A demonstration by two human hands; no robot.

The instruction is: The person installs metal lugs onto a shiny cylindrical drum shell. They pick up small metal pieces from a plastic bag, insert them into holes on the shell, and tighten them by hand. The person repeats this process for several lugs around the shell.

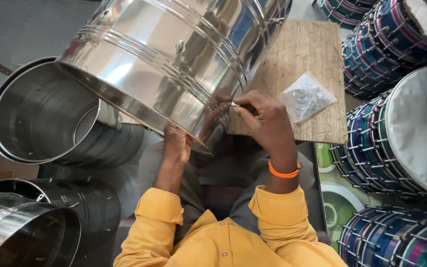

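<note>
Tilting a shiny steel drum shell (174, 59) over the lap, lower rim resting toward the knees. Left hand (176, 146) curling up under that rim, fingers closed around the edge and bearing the weight. Right hand (265, 118) pinching a small silver screw or pin (234, 104) between thumb and fingertips, pressing its tip against the shell's side wall near the ribbed bands; whether seated in a hole, impossible to tell. Wearing an orange wristband (283, 172) and yellow sleeves. Lying just beyond the right hand: a worn wooden board (302, 49) carrying a clear bag of small hardware (306, 96). Standing to the left: more bare steel shells (40, 118); stacked to the right: finished drums with coloured lacing (396, 123). Judging the risks: slipping of the polished shell out of a one-handed hold, denting the rim; dropping of the tiny fastener into the lap or floor from so light a pinch; scratching the mirror finish through a skidding tip; cutting fingers on the thin rim edge.
</note>
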